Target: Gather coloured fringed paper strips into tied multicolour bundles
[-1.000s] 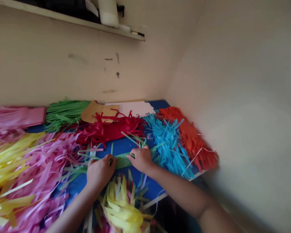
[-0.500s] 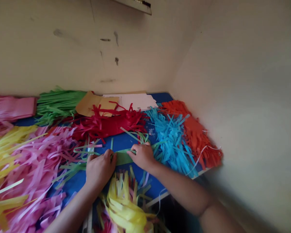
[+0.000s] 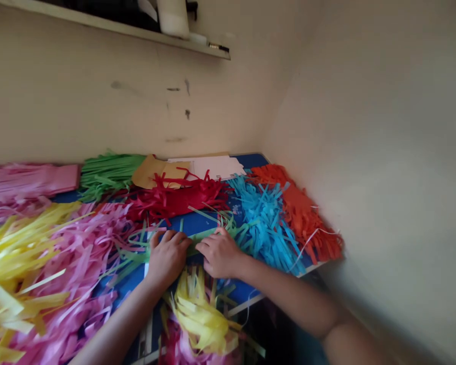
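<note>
A light green fringed paper strip (image 3: 203,235) lies across the blue table (image 3: 197,221), its fringes spreading out at both ends. My left hand (image 3: 169,256) is closed on its left part, fingers bent over it. Close beside it, my right hand (image 3: 220,253) grips the right part with bent fingers. The fingertips of both hands are hidden beneath them. Just below the hands, a bunch of yellow paper fringe (image 3: 201,314) hangs at the table's front edge.
Red fringe (image 3: 178,196), blue fringe (image 3: 268,218) and orange fringe (image 3: 307,213) lie behind and right. Pink (image 3: 87,248) and yellow fringe (image 3: 23,243) cover the left. Green fringe (image 3: 110,172), a brown envelope (image 3: 152,172) and white card (image 3: 213,166) sit by the wall, under a shelf (image 3: 117,30).
My hands have come closer together, and less of the light green strip shows between them. The view has tilted up, showing more of the shelf.
</note>
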A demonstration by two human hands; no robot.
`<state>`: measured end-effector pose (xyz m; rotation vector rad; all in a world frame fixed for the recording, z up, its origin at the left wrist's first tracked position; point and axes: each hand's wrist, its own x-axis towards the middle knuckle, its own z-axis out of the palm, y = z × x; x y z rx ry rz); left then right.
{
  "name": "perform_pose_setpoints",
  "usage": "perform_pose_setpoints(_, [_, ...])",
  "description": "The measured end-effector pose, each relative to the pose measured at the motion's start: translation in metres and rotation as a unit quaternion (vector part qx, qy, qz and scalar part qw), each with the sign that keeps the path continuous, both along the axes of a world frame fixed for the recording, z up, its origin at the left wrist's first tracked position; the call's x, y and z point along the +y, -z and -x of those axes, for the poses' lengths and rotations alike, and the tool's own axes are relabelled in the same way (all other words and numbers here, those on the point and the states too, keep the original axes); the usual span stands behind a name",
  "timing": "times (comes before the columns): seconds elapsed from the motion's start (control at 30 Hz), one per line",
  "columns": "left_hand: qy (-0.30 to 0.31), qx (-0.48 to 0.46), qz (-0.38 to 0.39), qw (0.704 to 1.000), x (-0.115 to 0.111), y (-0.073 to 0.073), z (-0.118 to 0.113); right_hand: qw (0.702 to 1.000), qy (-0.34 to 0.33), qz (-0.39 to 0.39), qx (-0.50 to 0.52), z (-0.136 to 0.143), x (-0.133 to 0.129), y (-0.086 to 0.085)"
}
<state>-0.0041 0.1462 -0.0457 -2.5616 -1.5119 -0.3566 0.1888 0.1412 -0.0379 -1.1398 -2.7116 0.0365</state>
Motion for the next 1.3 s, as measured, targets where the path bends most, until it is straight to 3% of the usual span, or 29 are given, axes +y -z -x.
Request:
perform_pose_setpoints(0.37, [-0.025,0.019,-0.042,0.999,0.005,-0.022,0.026,0.995,-0.087,-0.008,-0.046,-0.01,0.034,0.005])
perform_pose_setpoints(0.6, [-0.043,0.06,-0.043,0.996,0.02,-0.057,0.074,0.999,-0.024,0.024,0.03,-0.008,0.038,0.015])
perform_pose_setpoints(0.7, [-0.066,0.054,-0.048,0.995,0.011,-0.068,0.061,0.998,-0.003,0.029,0.052,-0.007,0.038,0.018])
perform_pose_setpoints(0.77, [-0.029,0.031,-0.005,0.999,0.0,-0.061,0.03,0.998,0.009,0.031,0.059,-0.006,0.037,0.019])
perform_pose_setpoints(0.83, [0.008,0.034,0.024,0.999,-0.01,-0.044,-0.003,0.998,0.016,0.031,0.059,-0.006,0.037,0.019])
perform_pose_setpoints(0.93, [-0.009,0.028,0.04,0.999,-0.015,-0.017,-0.028,0.998,0.016,0.031,0.055,-0.009,0.035,0.018])
perform_pose_setpoints(1.07, [-0.034,0.004,0.058,0.998,-0.014,0.003,-0.008,0.996,0.008,0.058,0.071,-0.017,0.038,0.014])
perform_pose_setpoints(1.2, [-0.076,-0.034,0.085,0.993,-0.016,0.011,0.016,0.991,0.028,0.094,0.092,-0.026,0.05,0.012])
perform_pose_setpoints(1.3, [-0.123,-0.056,0.094,0.986,-0.015,0.014,0.017,0.987,0.067,0.105,0.105,-0.027,0.058,0.014])
